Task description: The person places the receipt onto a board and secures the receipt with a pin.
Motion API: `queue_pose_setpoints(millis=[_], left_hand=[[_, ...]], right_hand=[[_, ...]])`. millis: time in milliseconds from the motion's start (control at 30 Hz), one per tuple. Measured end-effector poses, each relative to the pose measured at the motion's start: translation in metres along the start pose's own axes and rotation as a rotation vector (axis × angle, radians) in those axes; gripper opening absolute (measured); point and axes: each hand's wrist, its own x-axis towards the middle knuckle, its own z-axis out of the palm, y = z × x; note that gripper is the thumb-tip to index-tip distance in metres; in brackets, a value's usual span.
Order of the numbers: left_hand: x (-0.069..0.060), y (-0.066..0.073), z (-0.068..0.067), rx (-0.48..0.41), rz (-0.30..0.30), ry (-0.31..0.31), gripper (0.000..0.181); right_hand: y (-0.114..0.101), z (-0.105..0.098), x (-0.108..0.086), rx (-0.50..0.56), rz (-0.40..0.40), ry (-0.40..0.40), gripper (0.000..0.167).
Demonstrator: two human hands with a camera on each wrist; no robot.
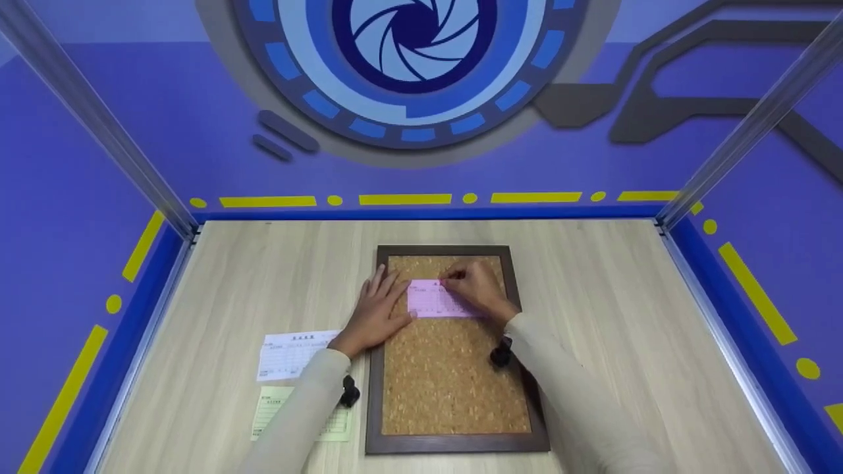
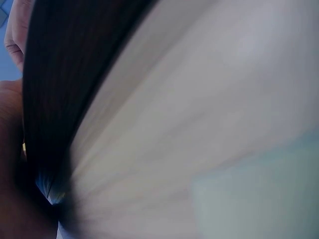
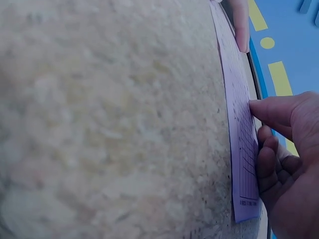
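A pink printed slip (image 1: 431, 301) lies across the upper part of a cork board (image 1: 454, 375) with a dark brown frame. My right hand (image 1: 475, 284) pinches a small red pushpin (image 1: 443, 282) at the slip's top edge. In the right wrist view, the right hand (image 3: 299, 144) has thumb and finger close together over the slip (image 3: 239, 119), and the pin is hidden. My left hand (image 1: 379, 313) rests spread over the board's left side, its fingertips and thumb at the slip's left edge. The left wrist view shows only part of the left hand (image 2: 15, 134) beside the dark frame (image 2: 75, 64).
A white printed slip (image 1: 283, 359) lies on the wood-grain table (image 1: 606, 316) left of the board. Nearer me is a green slip (image 1: 336, 428), partly covered by my left sleeve (image 1: 303, 408). Blue walls (image 1: 421, 178) bound the table's back and sides.
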Motion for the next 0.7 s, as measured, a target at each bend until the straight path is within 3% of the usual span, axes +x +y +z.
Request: queue_pose_setpoints(millis=[500, 700], left_hand=[[0.0002, -0.0048, 0.0008, -0.003, 0.012, -0.003, 0.079], [0.0006, -0.0034, 0.0019, 0.007, 0.047, 0.025, 0.076]], right_hand=[[-0.0039, 0.0033, -0.002, -0.135, -0.065, 0.02, 0.01], [-0.005, 0.0003, -0.0032, -0.158, -0.076, 0.012, 0.011]])
